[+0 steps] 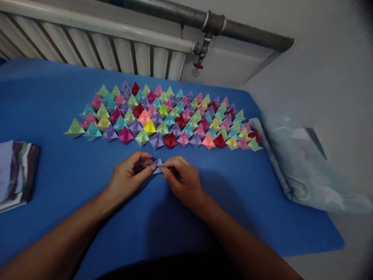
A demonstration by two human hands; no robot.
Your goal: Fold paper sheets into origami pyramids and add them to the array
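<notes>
Between my two hands is a small folded piece of lilac paper (158, 167), shaped like a little origami boat. My left hand (128, 171) pinches its left corner between thumb and fingers. The right corner is pinched the same way by my right hand (185, 179). Just beyond my fingertips stand several rows of folded paper boats (156, 140) in green, pink, purple, red, yellow and turquoise. The held paper is raised slightly in front of the nearest row, apart from it.
At the left lies a stack of coloured paper sheets (19, 175). A folded light-blue patterned cloth (305, 171) rests at the right on the blue surface (122, 237). Behind stand a white radiator (110, 33), a grey pipe (250, 33) and a red valve handle (198, 66).
</notes>
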